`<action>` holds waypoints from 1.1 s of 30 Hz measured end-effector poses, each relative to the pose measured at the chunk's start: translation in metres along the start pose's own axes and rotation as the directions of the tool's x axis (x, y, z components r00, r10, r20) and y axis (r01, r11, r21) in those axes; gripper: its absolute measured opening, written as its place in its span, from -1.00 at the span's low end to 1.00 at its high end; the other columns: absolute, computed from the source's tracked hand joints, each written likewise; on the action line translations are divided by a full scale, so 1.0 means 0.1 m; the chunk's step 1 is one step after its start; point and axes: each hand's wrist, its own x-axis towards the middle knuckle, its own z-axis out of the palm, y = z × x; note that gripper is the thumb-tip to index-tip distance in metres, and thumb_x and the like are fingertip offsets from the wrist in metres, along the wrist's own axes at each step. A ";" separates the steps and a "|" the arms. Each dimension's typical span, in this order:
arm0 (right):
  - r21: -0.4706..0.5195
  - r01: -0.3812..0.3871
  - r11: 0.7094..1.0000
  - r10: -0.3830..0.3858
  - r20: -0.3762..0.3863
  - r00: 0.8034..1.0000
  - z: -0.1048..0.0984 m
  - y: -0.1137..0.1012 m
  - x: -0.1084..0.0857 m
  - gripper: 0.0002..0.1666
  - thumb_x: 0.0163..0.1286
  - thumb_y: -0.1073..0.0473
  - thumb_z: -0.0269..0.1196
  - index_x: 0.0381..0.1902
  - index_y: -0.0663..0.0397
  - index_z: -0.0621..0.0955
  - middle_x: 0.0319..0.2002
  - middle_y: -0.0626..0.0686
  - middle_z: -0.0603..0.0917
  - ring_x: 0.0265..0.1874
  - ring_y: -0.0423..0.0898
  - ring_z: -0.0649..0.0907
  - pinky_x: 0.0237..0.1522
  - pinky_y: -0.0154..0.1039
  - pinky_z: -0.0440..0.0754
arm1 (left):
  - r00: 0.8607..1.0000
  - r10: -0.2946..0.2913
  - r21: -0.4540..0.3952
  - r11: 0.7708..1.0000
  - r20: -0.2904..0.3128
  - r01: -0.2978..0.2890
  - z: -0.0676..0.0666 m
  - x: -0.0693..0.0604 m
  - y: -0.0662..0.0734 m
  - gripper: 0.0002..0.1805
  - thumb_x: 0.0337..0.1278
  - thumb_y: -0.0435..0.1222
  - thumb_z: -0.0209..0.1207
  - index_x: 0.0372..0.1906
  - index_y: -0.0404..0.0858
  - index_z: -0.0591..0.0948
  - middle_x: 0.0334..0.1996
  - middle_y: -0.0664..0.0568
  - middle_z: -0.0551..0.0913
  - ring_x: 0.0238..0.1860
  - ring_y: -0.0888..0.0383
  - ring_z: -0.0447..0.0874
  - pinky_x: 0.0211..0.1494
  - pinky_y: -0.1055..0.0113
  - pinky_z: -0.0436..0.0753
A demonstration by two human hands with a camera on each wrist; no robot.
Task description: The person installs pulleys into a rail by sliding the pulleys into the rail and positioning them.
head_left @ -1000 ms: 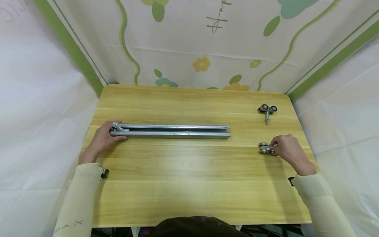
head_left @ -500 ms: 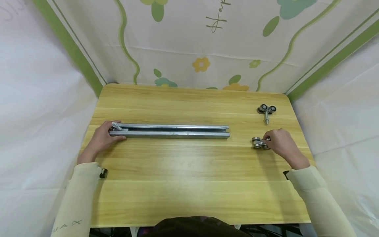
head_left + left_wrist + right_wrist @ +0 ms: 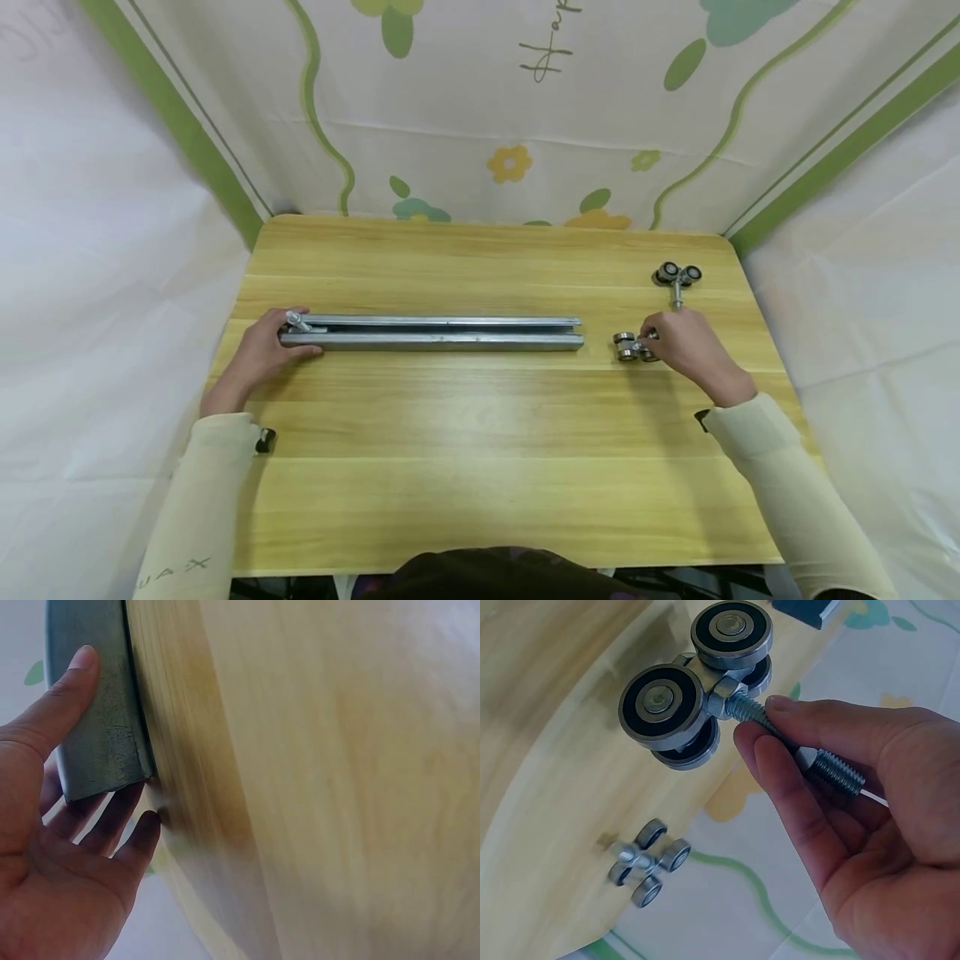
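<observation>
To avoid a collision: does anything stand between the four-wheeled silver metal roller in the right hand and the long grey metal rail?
Nothing visible: only yellow wooden table shows between held roller and rail. The second silver roller lies farther back.

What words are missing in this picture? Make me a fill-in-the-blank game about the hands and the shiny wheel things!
1. The roller trolley that the right hand pinches has ____ wheels.
2. In the head view, the left hand holds the ____ end of the slotted metal rail.
3. Counting the other roller trolley, the head view shows ____ trolleys to the right of the rail.

Missing words: four; left; two.
</observation>
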 end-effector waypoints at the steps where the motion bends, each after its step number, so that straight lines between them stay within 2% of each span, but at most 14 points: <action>1: 0.000 0.002 1.000 -0.002 0.005 1.000 0.00 -0.02 0.02 -0.93 0.35 0.35 0.42 -0.27 0.27 0.81 -0.35 0.17 0.82 -0.62 -0.16 0.59 -0.43 -0.01 0.70 | 1.000 -0.002 -0.003 1.000 0.001 0.002 0.00 0.00 0.00 -0.16 0.10 -0.24 0.58 0.41 -0.49 0.46 0.28 -0.54 0.49 0.35 -0.51 0.39 0.44 -0.42 0.33; 7: -0.008 0.038 0.999 -0.038 -0.004 0.999 0.01 -0.13 0.19 -0.96 0.33 0.37 0.43 -0.30 0.25 0.82 -0.37 0.16 0.83 -0.61 -0.15 0.63 -0.39 0.02 0.73 | 1.000 -0.006 -0.006 1.000 -0.001 0.006 0.00 0.00 0.00 -0.16 0.11 -0.25 0.57 0.42 -0.49 0.45 0.29 -0.55 0.47 0.33 -0.51 0.40 0.43 -0.43 0.33; 15: 0.022 0.067 0.998 -0.067 0.008 0.998 0.07 -0.28 0.36 -0.94 0.34 0.38 0.41 -0.29 0.23 0.82 -0.35 0.15 0.83 -0.60 -0.17 0.64 -0.42 -0.07 0.72 | 1.000 -0.008 -0.004 1.000 -0.003 0.008 0.01 0.00 -0.02 -0.16 0.11 -0.25 0.57 0.42 -0.48 0.46 0.27 -0.54 0.48 0.33 -0.50 0.41 0.43 -0.42 0.33; 23: 0.038 0.069 0.997 -0.069 0.018 0.997 0.14 -0.34 0.44 -0.94 0.36 0.37 0.41 -0.27 0.22 0.82 -0.33 0.15 0.84 -0.58 -0.16 0.67 -0.37 -0.05 0.75 | 1.000 -0.003 -0.003 1.000 0.001 0.003 0.00 -0.01 0.00 -0.16 0.11 -0.24 0.58 0.42 -0.49 0.46 0.28 -0.54 0.48 0.33 -0.51 0.41 0.42 -0.43 0.34; 33: 0.058 0.093 0.994 -0.094 0.015 0.995 0.21 -0.38 0.49 -0.90 0.36 0.41 0.37 -0.29 0.24 0.82 -0.38 0.14 0.83 -0.66 -0.21 0.58 -0.45 -0.13 0.69 | 1.000 -0.006 -0.003 1.000 -0.003 0.006 0.00 -0.01 0.00 -0.17 0.11 -0.25 0.57 0.42 -0.49 0.46 0.28 -0.54 0.48 0.33 -0.50 0.41 0.43 -0.42 0.34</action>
